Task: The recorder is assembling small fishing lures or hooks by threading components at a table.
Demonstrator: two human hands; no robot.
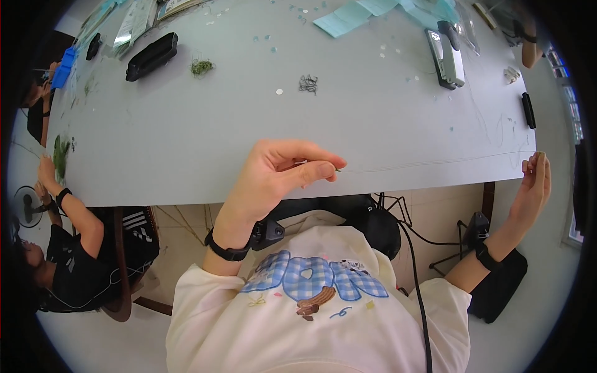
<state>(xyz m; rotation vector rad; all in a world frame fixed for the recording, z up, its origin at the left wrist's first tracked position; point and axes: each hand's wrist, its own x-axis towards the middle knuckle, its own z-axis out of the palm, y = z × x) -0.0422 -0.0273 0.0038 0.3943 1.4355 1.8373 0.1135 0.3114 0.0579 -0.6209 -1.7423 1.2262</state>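
My left hand (267,177) is closed in a pinch above the near edge of the grey table (249,118). A small green bit shows at its fingertips. From there a thin thread (423,165) runs almost straight across to my right hand (535,183). My right hand is raised by the table's right end, its fingertips pressed together on the thread's far part. The exact thread ends are too fine to make out. Both wrists wear black bands, and a small black device (270,232) sits at the left wrist.
Beyond my hands lie a dark thread tangle (308,84), a green thread tangle (201,67), a white disc (279,92), a black case (152,57), a silver-grey hole punch (445,59) and teal sheets (354,17). A person (68,248) works at the left; another person's arm (530,53) shows far right.
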